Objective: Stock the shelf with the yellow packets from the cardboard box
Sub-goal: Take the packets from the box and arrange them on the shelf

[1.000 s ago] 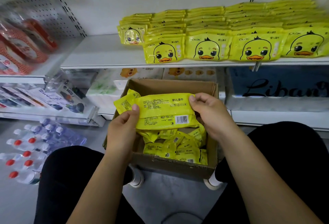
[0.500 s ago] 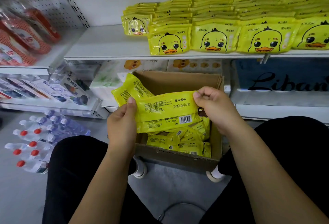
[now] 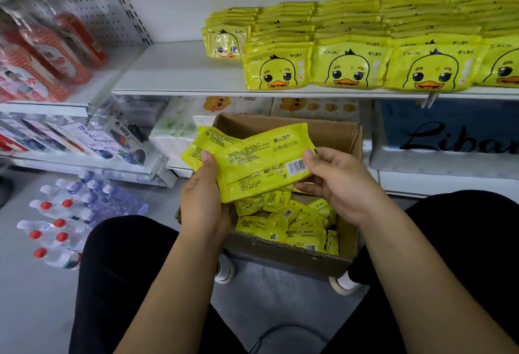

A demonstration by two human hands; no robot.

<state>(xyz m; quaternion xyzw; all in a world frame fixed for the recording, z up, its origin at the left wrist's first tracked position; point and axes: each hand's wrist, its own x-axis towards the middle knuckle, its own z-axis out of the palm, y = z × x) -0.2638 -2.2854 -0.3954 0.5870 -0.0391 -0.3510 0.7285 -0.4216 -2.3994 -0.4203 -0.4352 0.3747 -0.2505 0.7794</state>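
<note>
A small stack of yellow packets point(image 3: 252, 161), backs up with a barcode showing, hangs over the open cardboard box point(image 3: 323, 134). My left hand point(image 3: 203, 202) grips the stack's left end, thumb on top. My right hand point(image 3: 337, 185) pinches its right end by the barcode. Several more yellow packets point(image 3: 286, 221) lie loose in the box. On the white shelf point(image 3: 179, 72) above, rows of yellow duck-face packets point(image 3: 348, 64) fill the right part, stacked several deep.
The shelf's left part is bare. Red packaged goods point(image 3: 42, 55) sit on a shelf at far left, with boxed goods point(image 3: 112, 140) below. A pack of water bottles point(image 3: 70, 213) lies on the floor at left. My knees flank the box. A blue bale point(image 3: 449, 134) sits lower right.
Both hands have lifted the stack of packets a little higher above the box and tilted it, its right end up. The view has dipped, so the shelf sits lower in frame.
</note>
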